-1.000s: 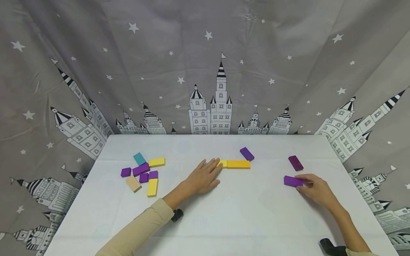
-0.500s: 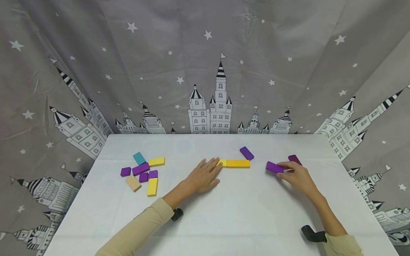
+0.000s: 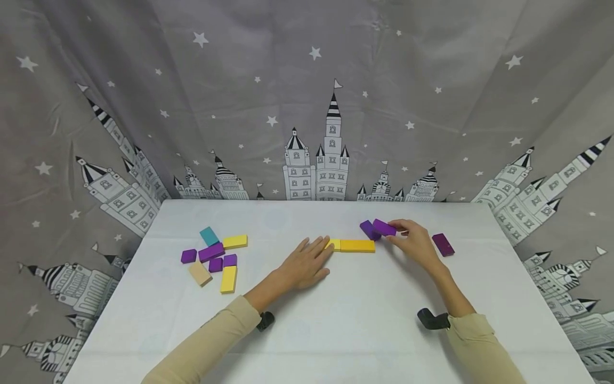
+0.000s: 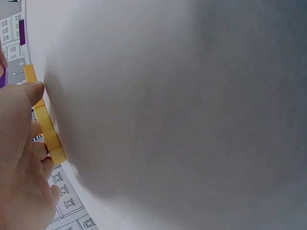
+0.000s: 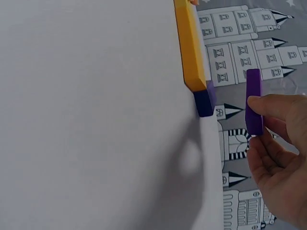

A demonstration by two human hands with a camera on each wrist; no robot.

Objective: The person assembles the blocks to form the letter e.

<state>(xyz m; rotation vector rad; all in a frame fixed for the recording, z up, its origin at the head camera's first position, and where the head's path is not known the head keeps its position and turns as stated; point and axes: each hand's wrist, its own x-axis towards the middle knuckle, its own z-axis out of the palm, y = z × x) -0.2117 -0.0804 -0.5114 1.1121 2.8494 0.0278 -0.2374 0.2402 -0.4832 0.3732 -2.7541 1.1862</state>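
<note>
My right hand (image 3: 413, 242) pinches a purple block (image 3: 384, 228) between thumb and fingertips. The block hangs above the table, overlapping a darker purple block (image 3: 368, 229) in the head view. That darker one lies at the right end of a row of yellow blocks (image 3: 357, 246). Palm down, with fingers stretched out, my left hand (image 3: 304, 265) rests over the row's left end. A yellow block (image 4: 49, 136) shows under its fingers in the left wrist view. In the right wrist view, the held purple block (image 5: 253, 103) stands apart from the orange-yellow block (image 5: 190, 48).
On the left of the white table (image 3: 336, 336) lies a loose group: a teal block (image 3: 209, 236), a tan block (image 3: 200, 273), yellow blocks (image 3: 228, 279) and several purple ones (image 3: 211, 252). A maroon block (image 3: 443, 245) lies at the right. A grey castle-print curtain (image 3: 230, 106) stands behind.
My right hand has carried the purple block left and away from me, from the table's right side to the row's right end. The left hand stays in place.
</note>
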